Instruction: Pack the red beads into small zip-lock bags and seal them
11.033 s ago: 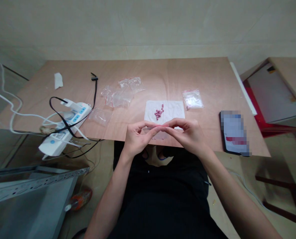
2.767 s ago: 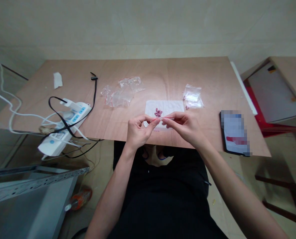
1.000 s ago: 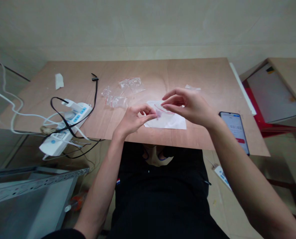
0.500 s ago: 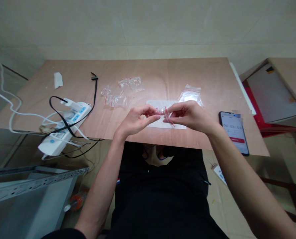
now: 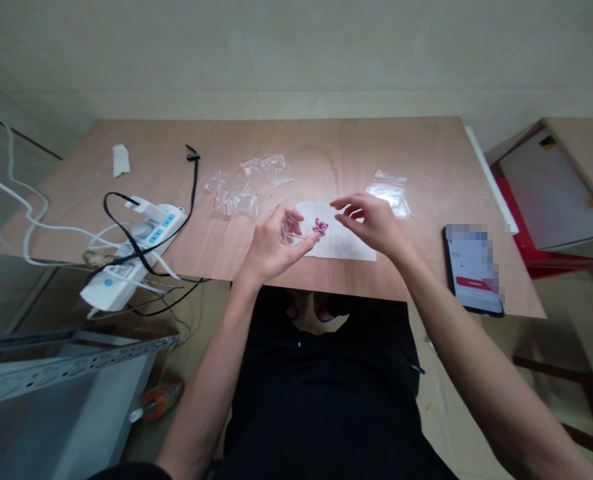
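Note:
A small clear zip bag point(image 5: 290, 228) is held in my left hand point(image 5: 271, 248), fingers curled around it and thumb stretched to the right. Several small pink pieces point(image 5: 320, 227), like beads or pills, lie in a cluster on a white sheet point(image 5: 349, 248), just beyond the left thumb tip. My right hand point(image 5: 369, 220) hovers over the sheet's right side, its thumb and fingers apart with nothing between them. Behind it lies a stack of clear zip bags point(image 5: 391, 193). More clear bags point(image 5: 236, 202) are scattered to the left of the sheet.
A phone point(image 5: 471, 273) rests near the table's right front corner. At left, a white power strip point(image 5: 136, 253) sits among white and black cables. A white scrap point(image 5: 120, 160) lies at the back left. The wall point(image 5: 286, 60) runs along the table's far edge.
My hands have moved apart. The small bag, earlier between both hands with its red strip at the right fingers, is now in the left hand. The pink cluster has come into view.

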The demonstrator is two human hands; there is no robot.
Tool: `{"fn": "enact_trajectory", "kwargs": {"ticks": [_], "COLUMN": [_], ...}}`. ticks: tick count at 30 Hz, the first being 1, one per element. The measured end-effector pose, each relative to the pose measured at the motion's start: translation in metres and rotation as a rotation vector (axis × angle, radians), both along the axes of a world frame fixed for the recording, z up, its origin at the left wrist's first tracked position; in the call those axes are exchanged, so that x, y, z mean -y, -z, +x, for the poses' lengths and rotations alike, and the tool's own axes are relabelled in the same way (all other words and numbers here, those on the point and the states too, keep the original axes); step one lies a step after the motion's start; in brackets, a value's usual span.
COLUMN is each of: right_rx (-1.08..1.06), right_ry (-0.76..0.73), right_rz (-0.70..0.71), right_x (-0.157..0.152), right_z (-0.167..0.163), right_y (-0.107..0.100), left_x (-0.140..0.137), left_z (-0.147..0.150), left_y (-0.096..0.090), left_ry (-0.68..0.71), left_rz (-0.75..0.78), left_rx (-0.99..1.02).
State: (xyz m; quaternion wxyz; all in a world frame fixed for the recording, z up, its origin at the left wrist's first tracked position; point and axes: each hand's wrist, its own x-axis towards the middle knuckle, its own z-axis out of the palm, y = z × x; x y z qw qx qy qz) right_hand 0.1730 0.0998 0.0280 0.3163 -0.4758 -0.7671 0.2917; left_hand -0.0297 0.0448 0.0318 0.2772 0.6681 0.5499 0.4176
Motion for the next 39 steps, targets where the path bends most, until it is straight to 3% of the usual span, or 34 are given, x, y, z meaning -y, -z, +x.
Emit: {"fn": "enact_trajectory", "kwargs": {"ticks": [4, 8, 22, 39], "right_rx": [0.181, 0.266, 0.56, 0.638], "right_ry": [-0.054, -0.064, -0.073, 0.041], "right_rz": [-0.044, 0.012, 0.087, 0.039], "right_x": [-0.008, -0.01, -0.015, -0.014], "right_z": [-0.005, -0.013, -0.022, -0.03], "right_y": [0.034, 0.047, 0.037, 0.034], "left_x": [0.004, 0.008, 0.0, -0.004], "left_z": [-0.007, -0.008, -0.021, -0.074], "left_y": [0.004, 0.01, 0.028, 0.037], "left_ry": [-0.041, -0.023, -0.051, -0.272], "left_rz": [-0.052, -0.054, -0.085, -0.166], "left_rx": [0.005, -0.058, -0.111, -0.212]}}
